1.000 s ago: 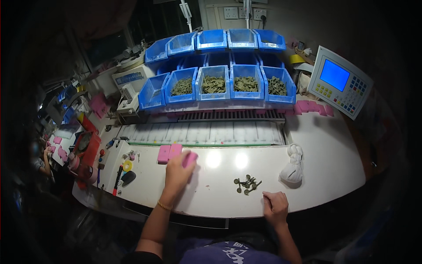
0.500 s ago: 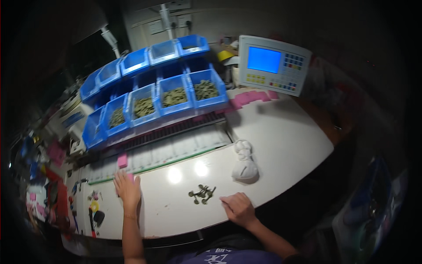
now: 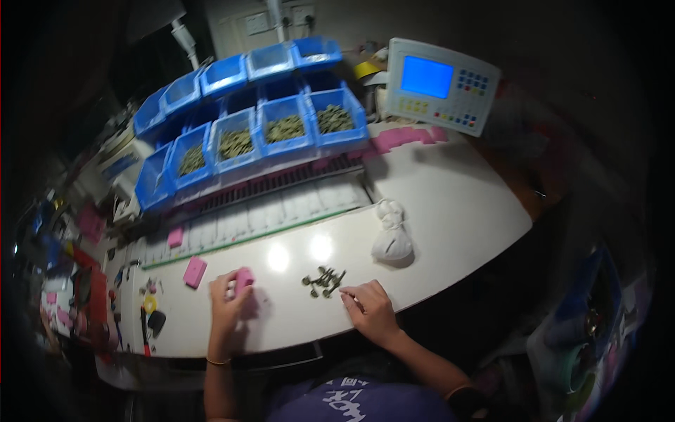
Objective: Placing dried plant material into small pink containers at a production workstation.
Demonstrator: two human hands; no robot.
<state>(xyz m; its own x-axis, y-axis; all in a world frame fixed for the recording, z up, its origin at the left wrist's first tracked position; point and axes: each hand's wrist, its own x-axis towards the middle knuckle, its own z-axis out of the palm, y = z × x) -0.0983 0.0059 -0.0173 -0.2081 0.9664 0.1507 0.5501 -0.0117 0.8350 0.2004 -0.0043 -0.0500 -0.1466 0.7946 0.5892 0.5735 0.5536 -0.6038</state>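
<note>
My left hand (image 3: 226, 304) is raised a little over the white tabletop, its fingers closed around a pink block (image 3: 244, 278). Just left of it, a second pink block (image 3: 195, 272) lies on the table, and a third pink block (image 3: 176, 237) rests on the white strip with the green edge (image 3: 260, 235). In front of my right hand (image 3: 370, 309) is a small pile of dark green, knobbly-headed pieces with stalks (image 3: 323, 280). My right fingers are curled with the tips pinched together at the pile's edge; what they hold, if anything, is too small to make out.
Two rows of blue bins (image 3: 285, 125) stand at the back, several holding green pieces. A white knotted cloth bundle (image 3: 391, 235) sits right of the pile. A control panel with a blue screen (image 3: 427, 77) is at the back right. Small tools (image 3: 146, 325) lie at the left.
My left hand has moved right and lifted, now gripping a pink block; another pink block now lies on the table beside it. My right hand has moved slightly left, up to the pile.
</note>
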